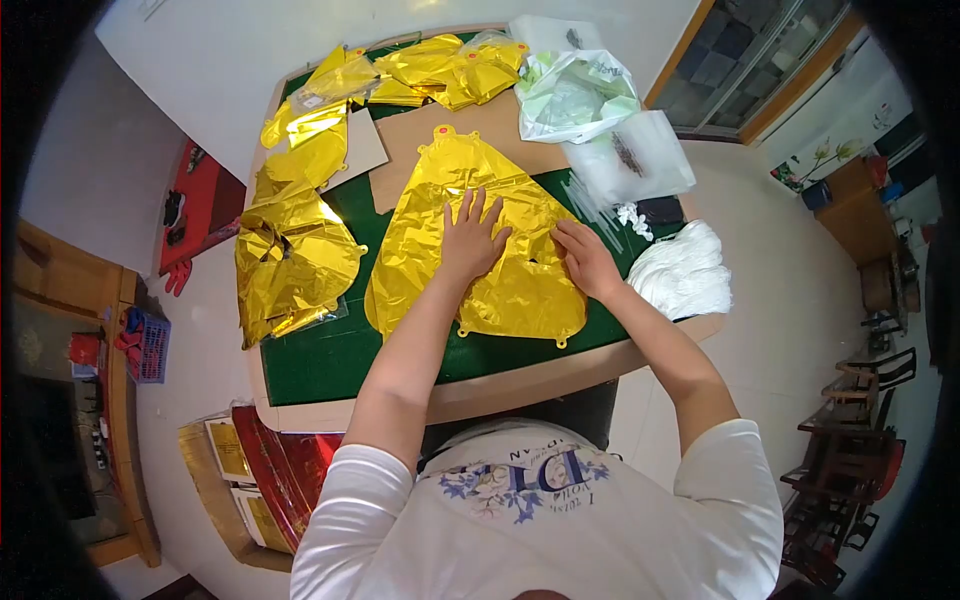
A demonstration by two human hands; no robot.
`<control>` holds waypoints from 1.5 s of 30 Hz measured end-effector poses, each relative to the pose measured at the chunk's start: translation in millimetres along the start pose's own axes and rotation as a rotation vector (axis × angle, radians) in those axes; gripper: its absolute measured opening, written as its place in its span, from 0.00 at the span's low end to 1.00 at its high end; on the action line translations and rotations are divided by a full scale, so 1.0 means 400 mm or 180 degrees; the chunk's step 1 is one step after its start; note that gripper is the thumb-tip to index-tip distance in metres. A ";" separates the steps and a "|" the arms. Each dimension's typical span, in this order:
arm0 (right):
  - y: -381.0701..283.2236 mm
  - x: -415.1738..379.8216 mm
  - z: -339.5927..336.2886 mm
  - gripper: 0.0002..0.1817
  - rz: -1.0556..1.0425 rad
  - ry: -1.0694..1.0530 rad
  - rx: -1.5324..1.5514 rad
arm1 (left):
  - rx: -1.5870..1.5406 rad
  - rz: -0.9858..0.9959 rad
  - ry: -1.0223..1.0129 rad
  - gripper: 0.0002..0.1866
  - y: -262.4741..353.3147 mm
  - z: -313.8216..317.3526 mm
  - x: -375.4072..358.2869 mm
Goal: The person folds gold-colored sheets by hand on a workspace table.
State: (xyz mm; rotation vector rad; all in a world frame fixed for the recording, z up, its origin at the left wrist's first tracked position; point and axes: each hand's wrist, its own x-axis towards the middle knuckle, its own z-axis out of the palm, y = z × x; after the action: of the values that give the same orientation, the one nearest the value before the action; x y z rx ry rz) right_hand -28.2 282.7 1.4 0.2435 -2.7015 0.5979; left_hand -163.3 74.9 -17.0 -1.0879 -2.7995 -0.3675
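A flat, uninflated gold foil balloon [410, 265] with small tabs along its edge lies in front of me on the green tabletop. A reddish spot marks its top tab. My left hand [472, 238] rests flat on its middle, fingers spread. My right hand [588, 260] lies at its right edge, fingertips on the foil and slightly bent. Near the right hand, a small dark slit or fold shows in the foil. More gold foil pieces [295, 255] are heaped to the left, and others [450, 70] lie along the far edge.
Brown cardboard [400, 140] lies beyond the foil. At the far right are an open plastic bag [575, 95] and clear plastic packs [635, 160]. White string [685, 272], a dark small box [660, 210] and thin clear sticks [600, 212] sit at the right. A carton [225, 490] stands below left.
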 end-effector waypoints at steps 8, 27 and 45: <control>-0.001 0.011 -0.013 0.20 0.0142 -0.0143 0.0103 | -0.0051 -0.0015 -0.0036 0.31 0.001 -0.006 -0.001; -0.048 0.108 0.082 0.18 0.0016 0.0257 -0.0039 | -0.0097 -0.0058 -0.0213 0.31 0.001 -0.015 0.006; -0.050 0.112 0.080 0.18 0.0050 0.0116 -0.0131 | 0.0293 -0.0280 0.0379 0.21 -0.284 -0.156 0.100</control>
State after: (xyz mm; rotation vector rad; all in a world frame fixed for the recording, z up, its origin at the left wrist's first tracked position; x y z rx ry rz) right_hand -74.3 246.7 -1.1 0.1989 -2.6798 0.5452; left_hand -268.4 3.6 30.1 -0.8956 -2.7353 -0.2981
